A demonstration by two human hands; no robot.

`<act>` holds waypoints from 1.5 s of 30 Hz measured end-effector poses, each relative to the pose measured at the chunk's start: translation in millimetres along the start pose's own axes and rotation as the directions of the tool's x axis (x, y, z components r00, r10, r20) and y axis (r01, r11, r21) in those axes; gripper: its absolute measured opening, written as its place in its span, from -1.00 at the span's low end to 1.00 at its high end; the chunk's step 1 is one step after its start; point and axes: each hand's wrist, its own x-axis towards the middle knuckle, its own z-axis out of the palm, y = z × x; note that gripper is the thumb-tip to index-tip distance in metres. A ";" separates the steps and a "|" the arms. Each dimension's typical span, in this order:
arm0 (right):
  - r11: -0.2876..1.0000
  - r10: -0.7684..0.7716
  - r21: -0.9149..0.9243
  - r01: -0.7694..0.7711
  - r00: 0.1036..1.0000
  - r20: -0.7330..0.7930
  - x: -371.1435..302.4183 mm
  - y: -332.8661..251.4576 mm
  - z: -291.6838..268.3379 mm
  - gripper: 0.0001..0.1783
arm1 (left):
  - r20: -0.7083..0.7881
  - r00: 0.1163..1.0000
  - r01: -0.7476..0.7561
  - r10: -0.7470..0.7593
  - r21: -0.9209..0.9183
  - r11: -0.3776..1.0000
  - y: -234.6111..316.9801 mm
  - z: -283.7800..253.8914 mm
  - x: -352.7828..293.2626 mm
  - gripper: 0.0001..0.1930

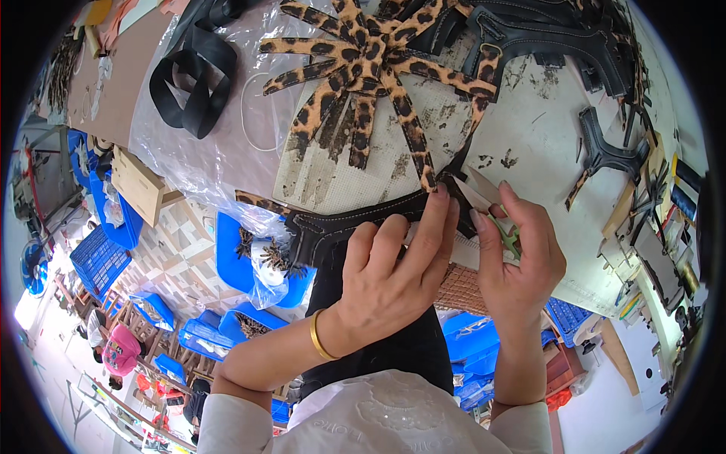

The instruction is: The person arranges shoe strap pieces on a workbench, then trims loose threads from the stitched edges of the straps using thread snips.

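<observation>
My left hand is closed on the right end of a black leather strap piece with pale stitching, probably a sandal upper. Its index fingertip rests beside the tip of a leopard-print strap. My right hand grips small green-handled scissors, mostly hidden by its fingers. The pale pointed blades reach toward the black leather just right of my left fingertips. Beyond my hands lies a bunch of leopard-print straps, one joined through a buckle to more black leather pieces.
A stained pale work table carries a coil of black ribbon on clear plastic at left. Another black strap piece lies at right. Tools and a blue thread spool line the right edge. Blue bins stand below; people sit far left.
</observation>
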 end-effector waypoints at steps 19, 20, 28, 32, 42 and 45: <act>0.997 0.018 0.070 -0.016 1.000 -0.023 3.2 1.2 -0.8 -0.69 | 0.024 0.983 0.184 -0.184 -0.030 0.982 22.7 2.8 -16.1 -0.61; 0.997 -0.017 0.080 0.016 1.000 0.011 3.7 -0.4 -5.4 -0.68 | 0.025 0.984 0.178 -0.177 -0.024 0.984 23.3 2.4 -17.6 -0.61; 0.980 -0.199 0.003 0.199 0.976 0.085 11.2 6.1 -5.0 -0.64 | 0.068 0.983 0.175 -0.172 -0.042 0.984 22.8 -2.0 -15.2 -0.55; 0.977 -0.211 -0.032 0.213 0.976 0.053 13.4 9.5 -1.7 -0.67 | 0.097 0.980 0.181 -0.172 -0.083 0.980 22.4 -6.2 -14.0 -0.44; 0.979 -0.205 0.006 0.205 0.978 0.039 15.3 10.1 0.1 -0.68 | 0.053 0.979 0.199 -0.197 -0.041 0.979 26.8 -1.9 -12.8 -0.64; 0.980 -0.199 0.017 0.198 0.979 0.054 17.2 9.0 -2.2 -0.69 | 0.046 0.978 0.208 -0.206 -0.046 0.977 27.8 -1.3 -12.3 -0.65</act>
